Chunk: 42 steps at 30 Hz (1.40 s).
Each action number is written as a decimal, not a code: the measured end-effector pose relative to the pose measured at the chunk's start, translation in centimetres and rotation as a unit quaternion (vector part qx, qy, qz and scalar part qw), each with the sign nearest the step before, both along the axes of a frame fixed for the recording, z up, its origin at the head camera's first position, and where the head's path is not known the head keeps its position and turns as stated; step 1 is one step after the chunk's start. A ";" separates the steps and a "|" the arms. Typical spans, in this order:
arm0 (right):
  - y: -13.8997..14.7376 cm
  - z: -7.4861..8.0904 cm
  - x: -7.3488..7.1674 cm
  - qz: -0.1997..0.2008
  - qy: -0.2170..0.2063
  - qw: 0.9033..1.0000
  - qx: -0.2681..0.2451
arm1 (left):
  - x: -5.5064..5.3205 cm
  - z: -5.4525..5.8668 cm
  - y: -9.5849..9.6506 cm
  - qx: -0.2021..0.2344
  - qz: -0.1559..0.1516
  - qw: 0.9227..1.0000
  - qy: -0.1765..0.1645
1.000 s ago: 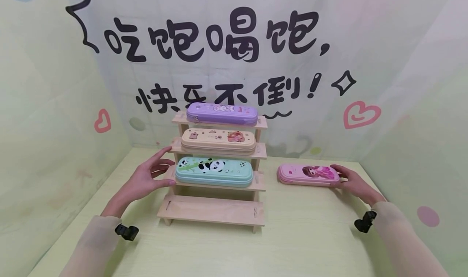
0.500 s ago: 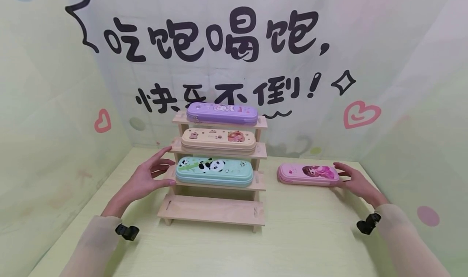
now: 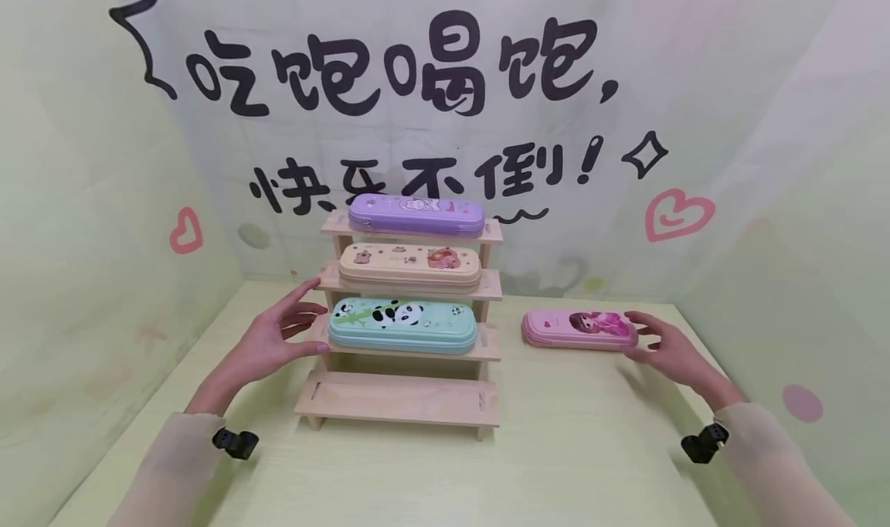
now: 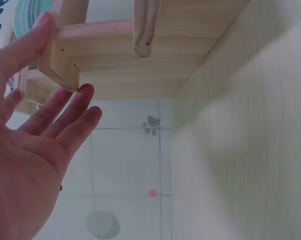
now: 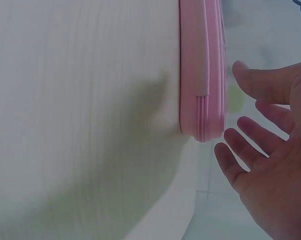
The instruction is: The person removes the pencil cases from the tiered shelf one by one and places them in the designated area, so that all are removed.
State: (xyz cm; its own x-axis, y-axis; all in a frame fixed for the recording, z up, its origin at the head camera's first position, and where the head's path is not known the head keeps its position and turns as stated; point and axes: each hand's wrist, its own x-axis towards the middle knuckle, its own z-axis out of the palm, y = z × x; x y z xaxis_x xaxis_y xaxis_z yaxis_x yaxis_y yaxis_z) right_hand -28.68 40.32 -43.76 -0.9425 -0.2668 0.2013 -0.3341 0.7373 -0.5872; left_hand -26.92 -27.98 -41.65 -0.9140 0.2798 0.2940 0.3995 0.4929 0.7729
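In the head view, my left hand (image 3: 267, 341) is at the left side of a wooden four-step rack (image 3: 399, 399). Its thumb touches a shelf end beside the mint panda pencil case (image 3: 403, 326); its index finger reaches the shelf above, while the other fingers extend loosely. At the right end of a pink pencil case (image 3: 556, 330) with a doll picture is my right hand (image 3: 674, 353). In the right wrist view, its fingers are spread and relaxed, with a gap between them and the pink case (image 5: 203, 75). That case lies flat on the table.
A cream pencil case (image 3: 406, 268) and a purple one (image 3: 417, 215) lie on the upper shelves. The pale wood-grain table (image 3: 556, 450) extends in front of the rack. Printed cloth walls (image 3: 799, 264) enclose the back and sides.
My right hand has drawn slightly away from the end of the pink pencil case, its fingers loosening. My left hand stays at the rack. The head view has shifted a little.
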 end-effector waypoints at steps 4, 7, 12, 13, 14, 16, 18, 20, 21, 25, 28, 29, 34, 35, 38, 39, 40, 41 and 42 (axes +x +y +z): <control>-0.8 0.1 1.0 -0.005 0.012 1.000 -0.004 | 0.0 0.3 0.1 0.007 -0.007 1.000 0.002; -1.9 0.5 1.9 -0.008 0.018 1.000 -0.013 | 0.0 0.4 0.2 0.012 -0.012 1.000 0.003; -4.6 1.1 3.1 -0.009 0.040 0.999 -0.020 | -0.1 0.4 0.1 0.017 -0.013 1.000 0.002; -5.3 1.2 3.3 -0.009 0.044 0.999 -0.021 | -0.1 0.4 0.1 0.018 -0.013 1.000 0.002; -5.9 1.3 3.5 -0.008 0.047 0.999 -0.022 | -0.1 0.4 0.0 0.018 -0.012 1.000 0.003; -7.2 1.5 4.0 -0.003 0.051 0.998 -0.027 | -0.1 0.4 0.0 0.016 -0.012 1.000 0.005; -8.5 1.6 4.4 0.006 0.055 0.998 -0.037 | -0.1 0.4 0.0 0.015 -0.011 1.000 0.007; -9.7 1.8 4.8 0.017 0.058 0.997 -0.050 | -0.1 0.4 0.0 0.014 -0.011 1.000 0.008; -10.3 1.9 4.9 0.023 0.058 0.996 -0.057 | -0.1 0.4 0.0 0.014 -0.012 1.000 0.007; -12.5 2.2 5.5 0.040 0.053 0.995 -0.075 | -0.1 0.4 0.0 0.018 -0.014 1.000 0.002; -14.1 2.6 6.0 0.051 0.046 0.994 -0.080 | -0.1 0.4 0.0 0.022 -0.015 1.000 -0.001; -14.7 2.8 6.1 0.053 0.045 0.994 -0.081 | -0.1 0.3 0.1 0.023 -0.015 1.000 -0.002; -17.4 3.8 6.6 0.073 0.054 0.991 -0.095 | 0.0 0.0 0.0 0.027 -0.015 1.000 -0.004; -17.9 3.9 6.7 0.077 0.056 0.991 -0.096 | 0.0 0.0 -0.1 0.027 -0.014 1.000 -0.004; -19.4 4.4 6.8 0.087 0.056 0.989 -0.101 | 0.0 -0.1 -0.2 0.025 -0.012 1.000 -0.004; -19.9 4.6 6.9 0.087 0.055 0.990 -0.100 | 0.0 -0.1 -0.2 0.024 -0.011 1.000 -0.004; -20.3 4.7 6.9 0.088 0.053 0.990 -0.099 | 0.0 -0.1 -0.2 0.024 -0.011 1.000 -0.005; -20.7 4.9 6.9 0.087 0.049 0.990 -0.098 | 0.1 -0.1 -0.2 0.023 -0.011 1.000 -0.005; -21.1 5.0 6.8 0.086 0.046 0.991 -0.096 | 0.1 -0.1 -0.2 0.022 -0.011 1.000 -0.005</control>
State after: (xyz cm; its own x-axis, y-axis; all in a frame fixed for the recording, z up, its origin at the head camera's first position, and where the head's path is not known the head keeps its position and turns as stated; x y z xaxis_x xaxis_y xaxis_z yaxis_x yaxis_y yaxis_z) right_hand -21.84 19.26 -38.81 -0.8620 -0.3695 0.3469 -0.5032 0.5423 -0.6728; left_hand -26.87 -28.16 -41.75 -0.9107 0.2865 0.2976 0.4020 0.4492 0.7978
